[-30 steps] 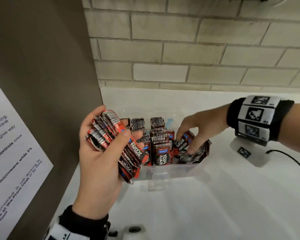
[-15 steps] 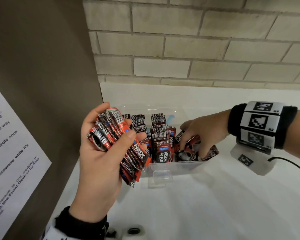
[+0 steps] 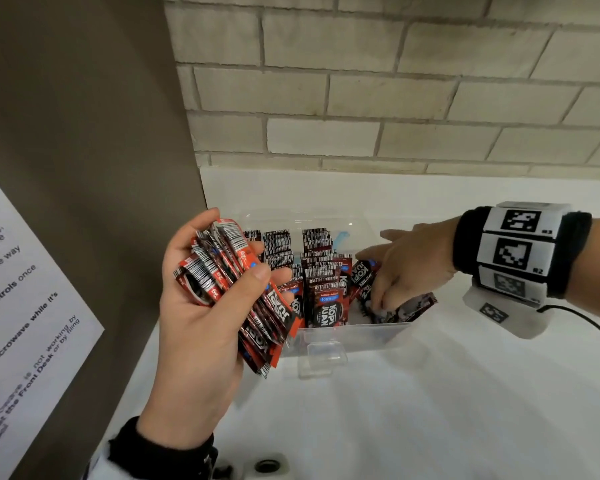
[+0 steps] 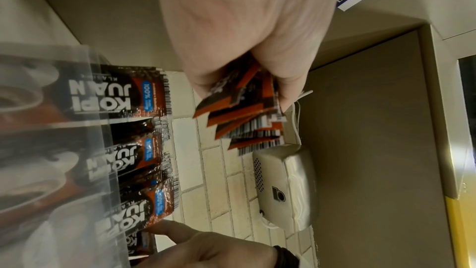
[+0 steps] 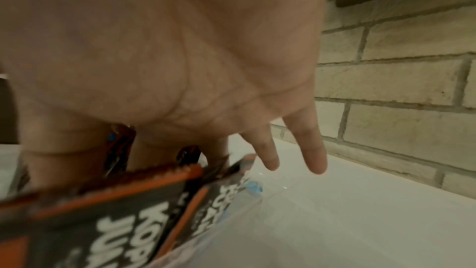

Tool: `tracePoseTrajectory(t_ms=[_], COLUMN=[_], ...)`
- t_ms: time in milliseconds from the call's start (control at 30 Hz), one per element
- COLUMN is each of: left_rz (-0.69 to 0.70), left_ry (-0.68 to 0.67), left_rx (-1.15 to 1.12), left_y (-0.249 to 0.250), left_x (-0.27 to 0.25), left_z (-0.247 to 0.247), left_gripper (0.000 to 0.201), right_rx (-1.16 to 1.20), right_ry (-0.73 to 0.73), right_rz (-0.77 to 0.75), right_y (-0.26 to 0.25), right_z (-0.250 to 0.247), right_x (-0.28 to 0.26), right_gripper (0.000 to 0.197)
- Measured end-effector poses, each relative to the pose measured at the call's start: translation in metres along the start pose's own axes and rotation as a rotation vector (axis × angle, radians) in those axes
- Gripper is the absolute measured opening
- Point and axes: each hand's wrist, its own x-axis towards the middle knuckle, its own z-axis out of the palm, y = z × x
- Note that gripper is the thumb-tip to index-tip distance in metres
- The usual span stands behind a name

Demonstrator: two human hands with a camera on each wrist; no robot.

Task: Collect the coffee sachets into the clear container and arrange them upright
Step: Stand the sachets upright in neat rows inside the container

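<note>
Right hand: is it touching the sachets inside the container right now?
Touching. In the head view the right hand reaches into the container, fingertips on the leaning sachets at its right end; the right wrist view shows fingers among them.

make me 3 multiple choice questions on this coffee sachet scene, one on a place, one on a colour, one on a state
1. Where is the right hand?
A. flat on the counter
B. reaching into the right end of the clear container
C. on the brick wall

2. What colours are the coffee sachets?
A. red and black
B. green and white
C. plain yellow

3. What is the left hand doing?
A. hanging idle
B. pressing the printed notice
C. gripping a bundle of sachets

Answers:
1 B, its fingers go down among the sachets there.
2 A, red packs with black panels and white lettering.
3 C, thumb and fingers wrap round the stack.
</note>
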Motion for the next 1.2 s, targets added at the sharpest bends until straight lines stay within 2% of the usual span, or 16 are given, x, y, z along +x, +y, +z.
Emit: tracePoseTrajectory(t_ms=[100, 167, 267, 367, 433, 500, 533, 567, 633, 700, 767, 933, 967, 1033, 1133, 1200], left_rz=[-0.011, -0.020, -0.047, -0.082, -0.116, -0.164, -0.184, -0.200, -0.211, -0.198, -0.179, -0.161, -0.161, -0.161, -0.165, -0.167], left_ry=[0.003, 0.007, 0.020, 0.044, 0.045, 0.020, 0.001, -0.014, -0.026, -0.026, -0.018, 0.013, 0.015, 0.013, 0.013, 0.022], left_rx=[-0.002, -0.006, -0.015, -0.030, -0.029, -0.025, -0.025, -0.025, -0.028, -0.034, -0.034, -0.024, -0.021, -0.017, -0.013, -0.012], left_y=[0.000, -0.001, -0.002, -0.003, -0.004, -0.007, -0.008, -0.009, -0.010, -0.009, -0.007, -0.002, -0.001, 0.000, 0.001, 0.001], left_x=[0.000, 0.001, 0.002, 0.004, 0.005, 0.004, 0.004, 0.003, 0.001, 0.001, 0.003, 0.002, 0.001, 0.000, 0.000, 0.001], left_z=[0.000, 0.000, -0.001, -0.002, -0.003, -0.002, -0.001, 0.000, 0.002, 0.002, 0.000, -0.004, -0.004, -0.004, -0.004, -0.005], left_gripper=[0.053, 0.052, 0.051, 0.053, 0.053, 0.051, 0.051, 0.050, 0.050, 0.050, 0.051, 0.053, 0.053, 0.054, 0.054, 0.055], right_rx=[-0.112, -0.185, -0.146, 0.090, 0.292, 0.584, 0.799, 1.013, 1.337, 1.465, 1.510, 1.596, 1.609, 1.625, 1.602, 1.597], right_ry=[0.026, 0.041, 0.087, 0.224, 0.412, 0.628, 0.674, 0.676, 0.586, 0.530, 0.534, 0.468, 0.442, 0.424, 0.425, 0.418], right_rz=[0.058, 0.044, 0.018, -0.029, 0.000, 0.073, 0.106, 0.115, 0.117, 0.097, 0.059, -0.061, -0.074, -0.066, -0.026, -0.014], right_y=[0.006, 0.007, 0.007, 0.011, 0.013, 0.014, 0.011, 0.007, -0.007, -0.021, -0.034, -0.049, -0.050, -0.052, -0.052, -0.049], right_z=[-0.002, -0.002, 0.000, -0.005, -0.010, -0.011, -0.010, -0.007, 0.001, 0.013, 0.023, 0.029, 0.028, 0.025, 0.025, 0.026], right_x=[0.003, 0.007, 0.010, 0.004, 0.001, 0.002, 0.003, 0.004, 0.004, 0.012, 0.021, 0.027, 0.027, 0.027, 0.029, 0.032], right_gripper=[0.041, 0.039, 0.034, 0.031, 0.029, 0.035, 0.041, 0.045, 0.047, 0.061, 0.065, 0.024, 0.021, 0.025, 0.060, 0.067])
